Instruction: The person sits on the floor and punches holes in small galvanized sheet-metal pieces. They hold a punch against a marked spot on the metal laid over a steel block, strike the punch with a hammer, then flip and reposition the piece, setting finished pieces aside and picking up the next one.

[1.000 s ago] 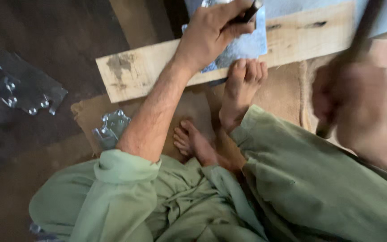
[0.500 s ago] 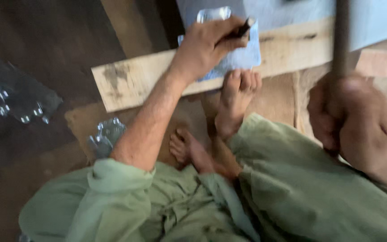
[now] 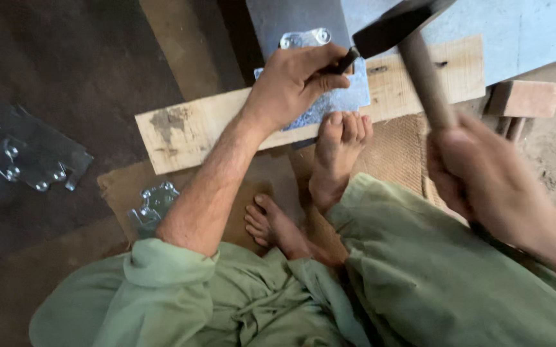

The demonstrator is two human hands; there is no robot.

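Overhead, hammer (image 3: pixel 401 29) in right hand (image 3: pixel 480 183), punch (image 3: pixel 347 61) in left hand (image 3: pixel 291 83)

The plank (image 3: pixel 188 128) is pale, rough-sawn wood with a dark stain, and the plate (image 3: pixel 332 103) on it is thin, shiny galvanized metal. The hammer (image 3: pixel 413 38) has a dull dark metal head and a smooth, worn wooden handle. The sleeve (image 3: pixel 162 283) is soft, matt green cloth.

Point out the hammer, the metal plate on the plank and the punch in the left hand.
hammer (image 3: pixel 424 77): head view, on the wooden handle above the right hand.
metal plate (image 3: pixel 339 99): head view, on its bare face beside the left hand.
punch (image 3: pixel 347 62): head view, on the dark shaft past the fingers.
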